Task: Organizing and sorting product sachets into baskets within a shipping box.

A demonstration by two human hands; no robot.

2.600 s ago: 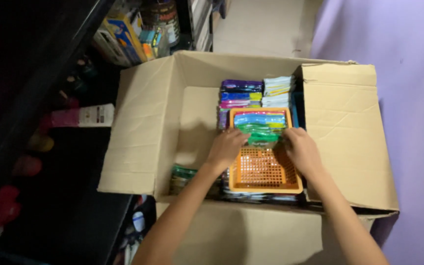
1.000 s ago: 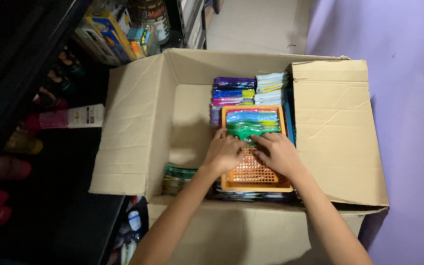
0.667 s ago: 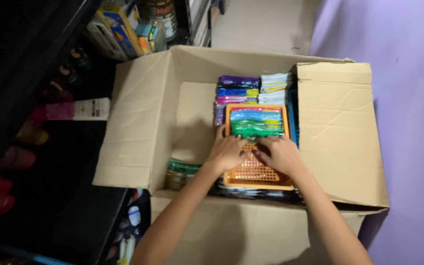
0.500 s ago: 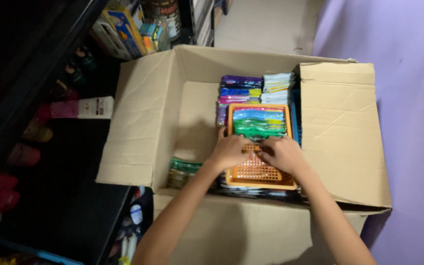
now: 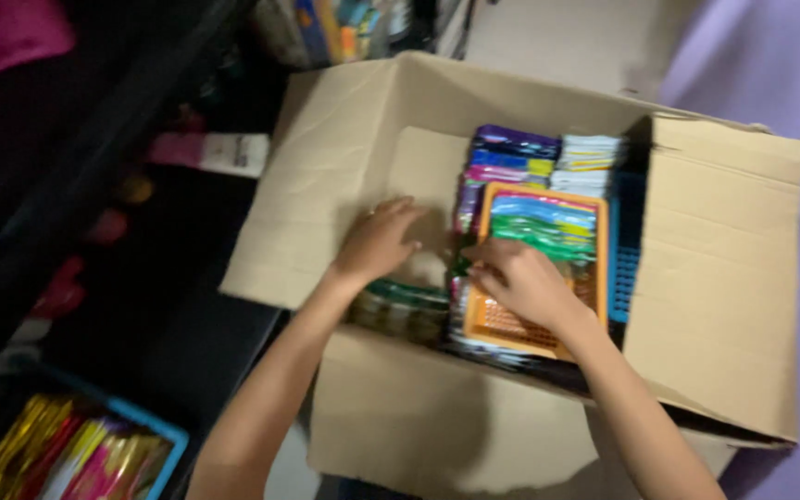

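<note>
An open cardboard box stands on the floor, packed with colourful packets. On top lies an orange mesh basket holding green and blue packets. My right hand rests in the basket, fingers curled over its near-left part beside the green packets. My left hand lies flat against the box's left inner wall, fingers apart, holding nothing. Dark green packets sit just below it.
A blue basket edge shows right of the orange one. A blue tray of shiny packets sits lower left. Dark shelving with goods runs along the left. A purple wall stands on the right.
My left hand has left the orange basket and moved left onto the box's inner wall. My right hand has stayed in the basket. The camera has swung left and down.
</note>
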